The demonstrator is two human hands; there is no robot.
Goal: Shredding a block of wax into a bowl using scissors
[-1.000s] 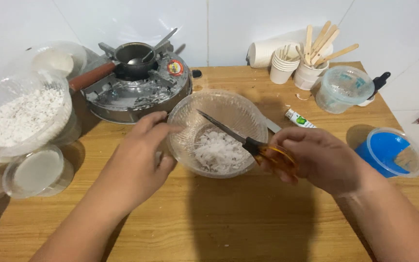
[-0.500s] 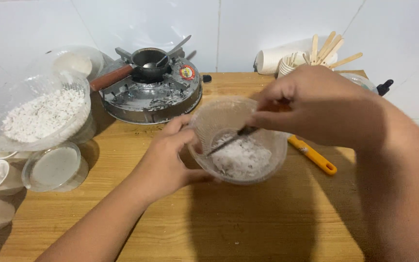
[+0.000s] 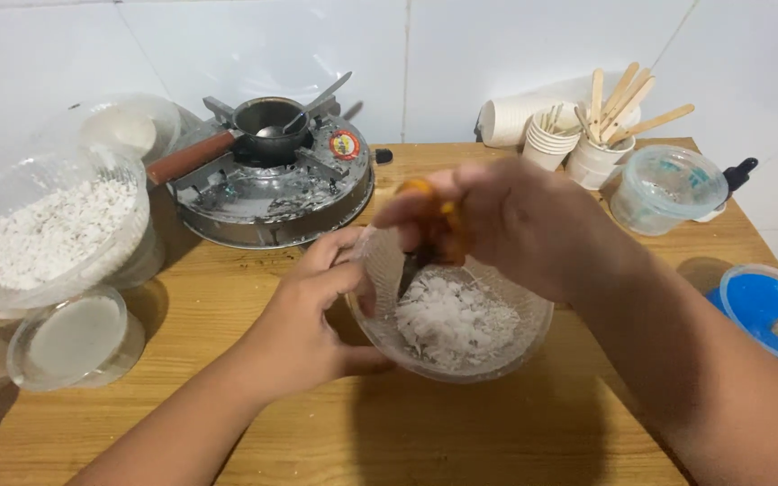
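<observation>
Now left hand [image 3: 303, 328] gripping clear bowl [image 3: 461, 319]; right hand [image 3: 506, 220] clenching orange-handled knife [image 3: 434, 225] above.

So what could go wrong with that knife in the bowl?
The left hand grips the clear bowl right beside where the right hand works the orange-handled knife, so a slip might nick a finger. The bowl looks thin, and hard pushing might tip it and spill the white flakes onto the wooden table.

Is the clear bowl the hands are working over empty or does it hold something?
Holds something: white flaky shreds pile in the bottom of the clear bowl, well below its rim. The left hand steadies its side.
</observation>
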